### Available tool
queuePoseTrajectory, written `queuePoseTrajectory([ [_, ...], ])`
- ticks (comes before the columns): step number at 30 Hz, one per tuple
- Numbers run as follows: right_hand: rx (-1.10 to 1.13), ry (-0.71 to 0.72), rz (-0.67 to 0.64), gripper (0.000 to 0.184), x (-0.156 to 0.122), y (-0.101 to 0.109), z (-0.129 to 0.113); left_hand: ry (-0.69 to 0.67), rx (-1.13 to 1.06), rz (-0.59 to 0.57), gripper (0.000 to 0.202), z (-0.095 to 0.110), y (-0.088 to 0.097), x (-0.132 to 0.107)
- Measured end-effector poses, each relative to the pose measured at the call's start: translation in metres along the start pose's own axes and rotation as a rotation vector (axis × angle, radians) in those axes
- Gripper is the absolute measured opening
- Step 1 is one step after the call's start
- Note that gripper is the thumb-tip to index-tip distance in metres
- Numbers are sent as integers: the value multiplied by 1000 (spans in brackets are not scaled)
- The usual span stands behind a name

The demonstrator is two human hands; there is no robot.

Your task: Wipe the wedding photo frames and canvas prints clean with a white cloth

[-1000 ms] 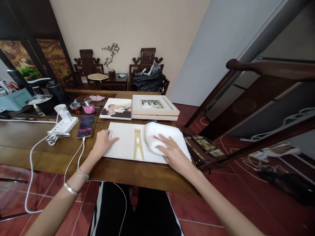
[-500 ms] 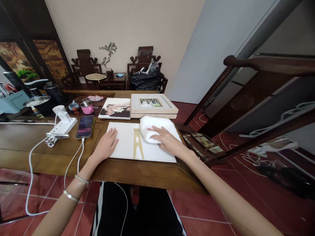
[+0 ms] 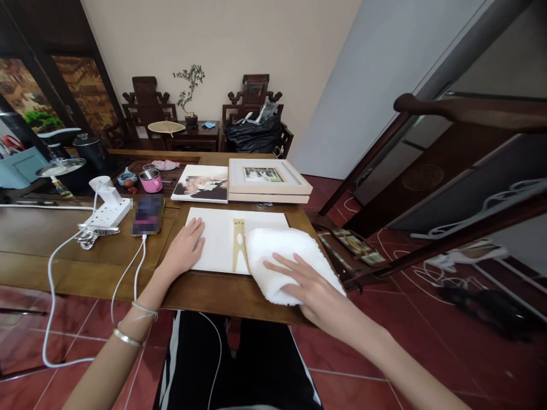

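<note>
A white flat board (image 3: 220, 239) with a tan stand piece (image 3: 239, 245) lies face down on the wooden table (image 3: 51, 245). My left hand (image 3: 184, 249) rests flat on its left edge, fingers stretched out. My right hand (image 3: 304, 285) presses flat on a folded white towel (image 3: 277, 256) at the board's near right corner, fingers spread over the cloth.
Behind the board lie a photo canvas (image 3: 203, 184) and a stacked light wooden picture frame (image 3: 265, 179). A phone (image 3: 147, 214) on a white cable, a power strip (image 3: 106, 214) and a pink cup (image 3: 151, 182) sit at the left. A dark wooden rail (image 3: 448, 108) stands at the right.
My right hand has slid the towel from the board's far right part down to its near right corner. My left hand has stayed on the left edge.
</note>
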State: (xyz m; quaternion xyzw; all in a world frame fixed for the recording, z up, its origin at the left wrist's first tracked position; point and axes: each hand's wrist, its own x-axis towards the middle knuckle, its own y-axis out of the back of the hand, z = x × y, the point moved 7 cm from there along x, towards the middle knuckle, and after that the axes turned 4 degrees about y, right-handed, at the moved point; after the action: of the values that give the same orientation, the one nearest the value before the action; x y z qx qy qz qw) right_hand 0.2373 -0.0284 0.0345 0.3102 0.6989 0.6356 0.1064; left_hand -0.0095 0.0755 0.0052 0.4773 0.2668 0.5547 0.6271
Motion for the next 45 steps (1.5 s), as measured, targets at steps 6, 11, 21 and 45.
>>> queuePoseTrajectory([
  [6,18,-54,15,59,39,-5,57,9,-59,8,50,-2,1,1],
  [11,-13,-105,76,61,72,-9,102,11,-87,26,48,-3,2,2],
  [21,26,-42,37,56,19,-5,25,-1,-45,60,46,-5,8,6],
  [45,-14,-138,-6,52,51,-7,63,6,-147,75,46,-12,7,10],
])
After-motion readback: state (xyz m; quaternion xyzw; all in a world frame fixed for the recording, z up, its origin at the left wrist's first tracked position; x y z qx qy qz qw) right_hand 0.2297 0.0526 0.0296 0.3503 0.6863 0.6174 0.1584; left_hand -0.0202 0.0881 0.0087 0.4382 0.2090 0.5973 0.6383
